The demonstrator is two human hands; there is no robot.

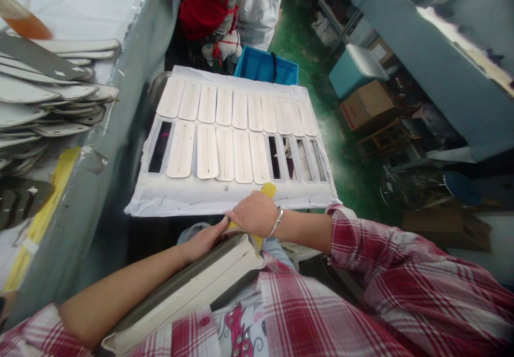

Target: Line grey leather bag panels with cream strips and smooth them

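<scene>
Gripping hand: your right hand [252, 213] is wrapped round a yellow stick [268, 189], which pokes out above and below your fist.
Other hand: your left hand [204, 241] lies on the dark edge of a long white piece [196, 288]. Its fingertips reach your right hand, but I cannot tell if it is clamped or just resting.
Long white piece: it slants across your front, with one end by your hands and the other low by your left arm. A thin line runs along its white side.
Bracelet: a silver bracelet [277, 222] sits on your right wrist.
Shirt: your shirt [313, 303] has red and white checks.
White board: just past your hands is a white board [193, 194] with two rows of white flaps [206, 151]. The near row has bare slots [159, 147] at both ends.
Left table: lots of flat white pieces [28, 86] lie in a messy pile.
Person ahead: someone wears a red apron [203, 9], near a blue bin [251, 67].
Right side: a brown box [369, 105] stands by the green floor [341, 153].
</scene>
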